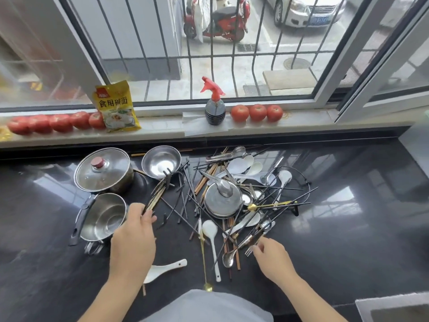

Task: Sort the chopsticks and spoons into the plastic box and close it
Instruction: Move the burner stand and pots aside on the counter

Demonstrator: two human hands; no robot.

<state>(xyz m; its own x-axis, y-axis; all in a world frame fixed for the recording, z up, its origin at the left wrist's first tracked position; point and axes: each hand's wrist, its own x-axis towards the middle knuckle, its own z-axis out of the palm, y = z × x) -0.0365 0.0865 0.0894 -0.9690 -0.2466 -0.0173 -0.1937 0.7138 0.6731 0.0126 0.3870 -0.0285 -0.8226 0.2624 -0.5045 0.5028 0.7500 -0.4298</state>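
A tangled heap of black and brown chopsticks (232, 205) and white and steel spoons (246, 168) covers the glossy black counter (348, 205) — the left hand (133, 238) grips 1 bundle of thin dark chopsticks (157, 194); the right hand (272, 256), fingers loosely curled, reaches a steel fork (251, 246).

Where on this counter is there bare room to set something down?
Bare: right of the cutlery pile, toward the sink corner; also front left, before the open pot. Crowded: the middle, from the steel bowl to the right hand.
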